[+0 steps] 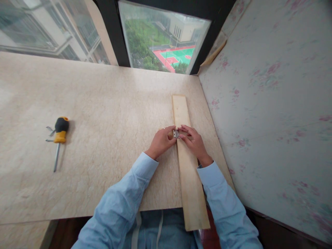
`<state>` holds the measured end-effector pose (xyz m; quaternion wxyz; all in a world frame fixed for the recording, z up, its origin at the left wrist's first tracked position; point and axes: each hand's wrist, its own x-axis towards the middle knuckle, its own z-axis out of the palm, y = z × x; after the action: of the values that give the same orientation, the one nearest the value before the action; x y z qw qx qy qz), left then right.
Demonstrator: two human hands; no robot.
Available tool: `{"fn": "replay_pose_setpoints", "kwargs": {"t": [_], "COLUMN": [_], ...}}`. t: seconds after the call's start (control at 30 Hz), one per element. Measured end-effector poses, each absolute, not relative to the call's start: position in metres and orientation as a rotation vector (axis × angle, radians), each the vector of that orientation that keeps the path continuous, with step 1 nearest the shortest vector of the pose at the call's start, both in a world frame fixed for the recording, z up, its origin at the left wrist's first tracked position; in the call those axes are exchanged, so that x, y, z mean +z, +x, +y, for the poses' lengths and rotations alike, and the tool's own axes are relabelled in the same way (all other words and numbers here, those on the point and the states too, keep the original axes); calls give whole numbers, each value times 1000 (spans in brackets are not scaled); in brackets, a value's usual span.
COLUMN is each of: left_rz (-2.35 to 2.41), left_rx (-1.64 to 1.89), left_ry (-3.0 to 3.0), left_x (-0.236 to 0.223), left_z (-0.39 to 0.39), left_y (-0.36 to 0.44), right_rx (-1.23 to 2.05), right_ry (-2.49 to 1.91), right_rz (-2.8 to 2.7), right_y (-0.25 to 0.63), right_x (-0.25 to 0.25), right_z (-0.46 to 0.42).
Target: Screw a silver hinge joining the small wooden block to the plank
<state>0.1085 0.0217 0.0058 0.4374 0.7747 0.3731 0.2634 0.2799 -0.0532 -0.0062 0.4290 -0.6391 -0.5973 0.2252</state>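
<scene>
A small metal hinge (pixel 176 134) with screw holes lies at the left edge of a long wooden board (pixel 190 180). My left hand (pixel 163 140) pinches the hinge's left side between thumb and fingers. From the other side, my right hand (pixel 192 141) has its thumb and fingertips closed at the hinge's right side, over the board. Part of a second wooden piece shows behind my left fingers; the rest of it is hidden. The board's near end juts past the counter's front edge.
A yellow and black screwdriver (pixel 60 133) lies on the stone counter (pixel 109 131) at the left, small metal bits beside its handle. A floral-papered wall (pixel 269 103) bounds the right side. Windows (pixel 163 38) stand at the back.
</scene>
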Motion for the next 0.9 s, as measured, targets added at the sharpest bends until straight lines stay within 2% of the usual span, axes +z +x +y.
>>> {"fn": "replay_pose_setpoints", "kwargs": {"t": [0.9], "left_rz": [904], "left_rx": [599], "left_ry": [2034], "left_x": [3], "left_z": [23], "left_y": [107], "right_rx": [404], "right_ry": [-1587], "right_rz": [-1689], "right_y": [280], "right_x": [-3], "right_z": [-53]}}
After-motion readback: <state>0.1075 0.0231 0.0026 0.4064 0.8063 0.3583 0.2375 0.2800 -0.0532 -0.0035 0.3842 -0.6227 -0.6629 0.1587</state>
